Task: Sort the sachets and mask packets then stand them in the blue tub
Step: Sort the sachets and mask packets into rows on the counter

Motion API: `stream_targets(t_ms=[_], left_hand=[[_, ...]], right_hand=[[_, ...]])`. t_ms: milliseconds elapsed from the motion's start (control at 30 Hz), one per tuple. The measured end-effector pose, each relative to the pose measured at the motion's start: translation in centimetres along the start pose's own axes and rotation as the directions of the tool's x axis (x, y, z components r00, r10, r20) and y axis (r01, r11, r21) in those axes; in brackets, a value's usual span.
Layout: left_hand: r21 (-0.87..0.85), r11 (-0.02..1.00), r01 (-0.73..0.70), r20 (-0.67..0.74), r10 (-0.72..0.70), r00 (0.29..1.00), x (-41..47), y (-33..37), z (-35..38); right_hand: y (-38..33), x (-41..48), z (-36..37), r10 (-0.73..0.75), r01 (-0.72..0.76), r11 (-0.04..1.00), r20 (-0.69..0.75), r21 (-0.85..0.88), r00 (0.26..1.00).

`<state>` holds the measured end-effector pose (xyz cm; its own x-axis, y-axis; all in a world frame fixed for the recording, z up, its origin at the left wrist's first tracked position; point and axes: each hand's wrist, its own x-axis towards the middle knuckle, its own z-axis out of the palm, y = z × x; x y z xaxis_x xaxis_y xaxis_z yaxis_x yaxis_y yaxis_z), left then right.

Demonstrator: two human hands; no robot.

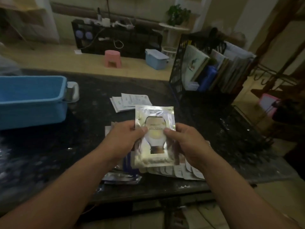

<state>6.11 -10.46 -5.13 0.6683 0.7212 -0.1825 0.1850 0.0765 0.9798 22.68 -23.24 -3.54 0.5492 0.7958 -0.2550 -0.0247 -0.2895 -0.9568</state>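
A silvery mask packet (154,119) with a pale face shape printed on it is held up over the dark table (85,142). My left hand (123,138) pinches its left edge and my right hand (186,141) pinches its right edge. Under both hands lies a fanned pile of more packets (178,172), with a darker foil stack (121,177) at its left. A few small white sachets (130,100) lie flat farther back. The blue tub (31,100) stands at the table's left, open side up, apart from both hands.
A black mesh crate (179,63) of books and folders stands at the table's right rear, with a black wire rack (244,128) beside it. On the floor beyond are a pink stool (113,58) and a light blue lidded box (156,58).
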Motion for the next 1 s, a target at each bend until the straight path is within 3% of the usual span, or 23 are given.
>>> stream_targets(t_ms=[100, 167, 233, 367, 433, 500, 567, 633, 667, 733, 800, 867, 933, 1000], left_hand=[[-0.031, 1.000, 0.000, -0.008, -0.001, 1.000, 0.7, 0.3, 1.1], [-0.056, 0.998, 0.007, -0.026, -0.008, 1.000, 1.0, 0.6, 1.5], [-0.068, 0.997, 0.023, 0.027, -0.021, 0.999, 1.0, 0.7, 2.1], [-0.045, 0.995, 0.085, 0.232, -0.072, 0.970, 0.2, 0.3, 4.3], [-0.157, 0.983, 0.090, 0.170, -0.063, 0.983, 0.4, 0.1, 5.2], [-0.253, 0.965, 0.064, 0.038, -0.056, 0.998, 1.1, 0.3, 4.9], [-0.178, 0.984, 0.003, -0.021, -0.007, 1.000, 1.5, 0.7, 3.5], [0.031, 0.997, -0.073, 0.032, 0.072, 0.997, 1.4, 1.1, 2.0], [0.118, 0.988, -0.099, 0.086, 0.090, 0.992, 1.2, 1.4, 1.5], [0.163, 0.981, -0.106, 0.193, 0.074, 0.978, 0.6, 2.0, 1.3], [0.125, 0.989, -0.081, 0.279, 0.043, 0.959, 0.1, 2.3, 1.7], [0.105, 0.988, -0.114, 0.313, 0.076, 0.947, 0.0, 2.5, 2.2], [0.105, 0.985, -0.139, 0.209, 0.115, 0.971, 0.3, 2.3, 2.2], [0.083, 0.991, -0.104, 0.041, 0.101, 0.994, 0.9, 2.3, 1.8]], right_hand=[[0.2, 0.6, -2.9, -0.039, 0.041, 0.999, -0.177, 0.011, 0.983], [0.1, 0.9, -5.5, -0.024, 0.093, 0.976, -0.328, 0.198, 0.944], [0.3, 1.1, -8.0, 0.025, 0.145, 0.903, -0.386, 0.405, 0.922], [1.0, 0.4, -5.7, 0.147, 0.040, 0.752, -0.226, 0.658, 0.963], [1.1, 0.0, -3.2, 0.161, -0.054, 0.735, -0.096, 0.676, 0.982], [1.0, -0.1, -2.3, 0.181, -0.088, 0.772, -0.085, 0.630, 0.980], [0.7, 0.2, -3.3, 0.166, -0.012, 0.865, -0.263, 0.502, 0.951], [0.4, 0.0, -5.4, -0.039, 0.079, 0.994, -0.454, 0.071, 0.890], [0.0, -0.5, -6.2, -0.180, 0.122, 0.980, -0.427, -0.160, 0.886], [-0.3, -1.4, -6.6, -0.239, 0.175, 0.913, -0.134, -0.369, 0.962], [-0.1, -2.2, -5.9, -0.093, 0.153, 0.887, 0.155, -0.436, 0.983], [0.2, -2.5, -5.5, -0.038, 0.137, 0.911, 0.253, -0.388, 0.967], [0.6, -2.1, -6.4, -0.064, 0.089, 0.971, 0.115, -0.220, 0.991], [1.6, -0.8, -9.1, -0.009, -0.003, 0.997, -0.169, -0.074, 0.985]])
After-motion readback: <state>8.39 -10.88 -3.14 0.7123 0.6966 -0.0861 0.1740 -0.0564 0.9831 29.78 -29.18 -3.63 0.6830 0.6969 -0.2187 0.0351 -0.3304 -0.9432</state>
